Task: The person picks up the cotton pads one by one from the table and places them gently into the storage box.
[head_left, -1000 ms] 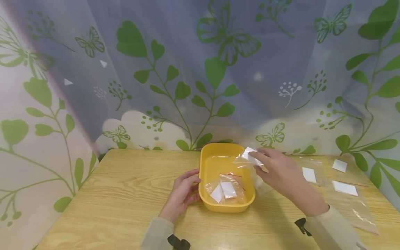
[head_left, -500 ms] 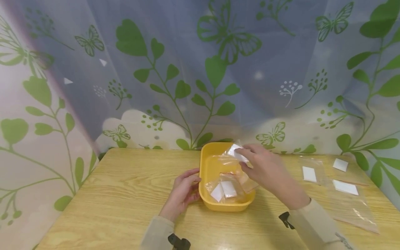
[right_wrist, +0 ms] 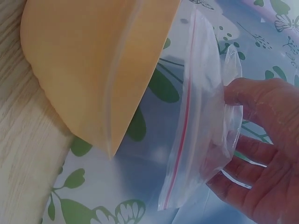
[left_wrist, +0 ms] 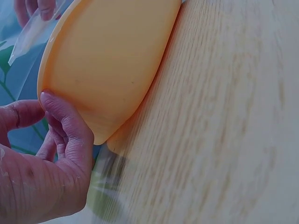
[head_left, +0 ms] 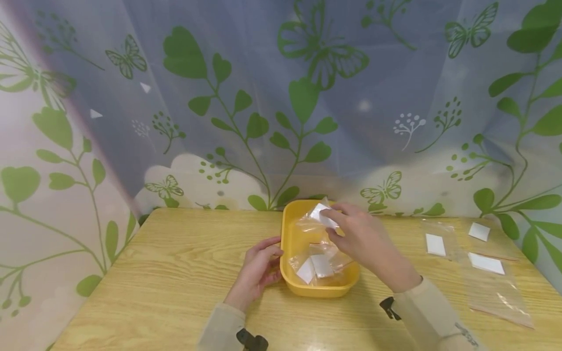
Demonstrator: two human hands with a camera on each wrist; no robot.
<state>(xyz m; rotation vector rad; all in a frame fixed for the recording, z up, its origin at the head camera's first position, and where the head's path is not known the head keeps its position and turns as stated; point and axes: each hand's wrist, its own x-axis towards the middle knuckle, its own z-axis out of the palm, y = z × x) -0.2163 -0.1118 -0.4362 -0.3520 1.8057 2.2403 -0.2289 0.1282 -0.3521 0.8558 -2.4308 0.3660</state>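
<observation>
Near the far edge of the tub (head_left: 319, 291), the right hand (head_left: 362, 239) pinches a bag (head_left: 317, 219) whose floppy plastic could totally snag the rim, left hand (head_left: 258, 268) gripping the left edge.

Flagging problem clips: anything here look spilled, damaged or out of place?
Nothing stands out: the yellow bin sits upright, the right hand holds a clear bag over it, the other bags lie flat at right, and no spill shows.
</observation>
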